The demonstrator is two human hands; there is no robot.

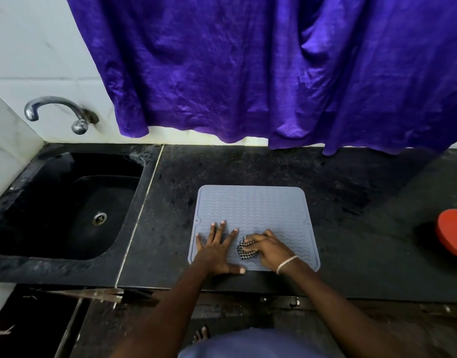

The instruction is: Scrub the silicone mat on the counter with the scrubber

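Sink (67, 202) sits at the far left, black and sunk into the dark tabletop (351, 228), with a chrome tap (56, 109) on the tiled wall above it. Moving right, the grey silicone mat (253, 205) lies flat on the tabletop, its near edge close to the front lip. A purple cloth (273, 73) hangs across the wall behind it.

The left hand (217, 249) is open, fingers spread wide and pressed flat on the mat's near-left part, thumb reaching just past the near edge. Pretty clearly it's pinning the mat down. Just beside it, the right hand (268, 248) is curled closed around the scrubber (245, 250), a checkered black-and-white pad, held down on the mat's near-middle area. There's a bracelet on that wrist.

Looks like scrubbing is underway, and only the near strip is being covered so far, judging from where the pad sits. To do this well: keep the left palm planted so the mat doesn't skate around, work the pad along the wavy ridges as well as across them, then shift the pinning hand to reach the far half and corners.

Far right, a red dish (452, 233) pokes in at the frame edge, well apart from the mat.
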